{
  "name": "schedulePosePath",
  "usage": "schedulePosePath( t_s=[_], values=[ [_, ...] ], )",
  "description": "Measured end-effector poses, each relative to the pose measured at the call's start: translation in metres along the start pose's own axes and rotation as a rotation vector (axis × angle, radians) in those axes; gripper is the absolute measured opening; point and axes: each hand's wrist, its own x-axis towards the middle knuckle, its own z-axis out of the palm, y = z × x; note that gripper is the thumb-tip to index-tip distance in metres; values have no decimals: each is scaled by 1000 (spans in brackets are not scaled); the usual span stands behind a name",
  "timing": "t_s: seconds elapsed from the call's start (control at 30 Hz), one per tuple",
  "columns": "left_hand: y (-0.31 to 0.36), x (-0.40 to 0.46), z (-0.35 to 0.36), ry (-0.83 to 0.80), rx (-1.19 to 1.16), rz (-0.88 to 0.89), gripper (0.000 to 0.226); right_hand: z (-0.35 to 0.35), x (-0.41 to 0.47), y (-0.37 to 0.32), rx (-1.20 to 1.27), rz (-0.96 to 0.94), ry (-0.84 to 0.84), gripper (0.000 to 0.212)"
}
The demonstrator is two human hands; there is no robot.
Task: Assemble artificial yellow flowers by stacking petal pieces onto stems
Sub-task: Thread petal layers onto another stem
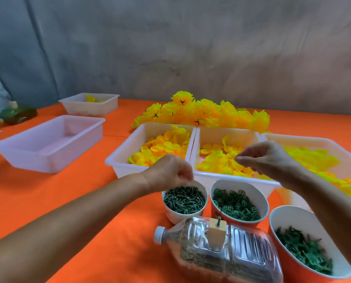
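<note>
Three white bins hold loose yellow petals: a left bin [119, 154], a middle bin [211, 177] and a right bin [313, 139]. Behind them lies a pile of finished yellow flowers [201, 113]. My left hand [170, 170] hovers over a cup of dark green stem pegs [183, 199] with its fingertips curled down at the cup's rim; what they hold is hidden. My right hand [266, 158] hangs above the middle bin's petals [219, 160], thumb and fingers drawn together with nothing visible between them.
A cup of green rings [235, 205] and a cup of green leafy pieces [303, 252] stand at the front right. A clear bottle [231, 254] lies on its side and carries a wooden block [216, 231] with an upright pin. Two more white bins [48, 144] [88, 107] sit at the left.
</note>
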Motion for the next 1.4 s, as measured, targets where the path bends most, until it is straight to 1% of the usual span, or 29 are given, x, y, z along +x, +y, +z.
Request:
schedulePosePath(
  t_s=[0.07,0.13,0.3,0.4,0.57,0.7,0.87,1.03,1.17,1.27,1.33,1.4],
  values=[
    [-7,-7,1,-83,195,-22,15,8,-3,-6,45,11,-54,14],
    [-12,-11,2,-144,313,-58,21,15,-6,-11,72,13,-93,13],
    [-10,-10,10,-192,399,-67,27,27,-12,-20,143,-3,-137,12],
    [-5,-6,20,-224,471,-45,24,30,-16,-22,174,-7,-150,11],
    [-3,0,32,-238,609,-62,25,29,-21,-24,211,-12,-145,9],
    [-1,0,40,-259,686,-83,23,28,-26,-23,237,-22,-139,14],
    [1,-1,43,-227,691,-88,26,28,-32,-19,256,-19,-147,12],
    [-6,-6,43,-211,563,-142,23,25,-32,-15,278,-12,-133,10],
    [-7,-4,40,-212,515,-173,21,24,-32,-14,291,-12,-128,8],
    [-8,-5,39,-179,506,-138,20,24,-34,-14,313,-12,-131,9],
    [-10,-7,39,-134,495,-105,19,23,-35,-13,322,-11,-126,9],
    [-11,-9,38,-70,438,-82,15,22,-36,-12,335,-6,-117,9]
  ],
)
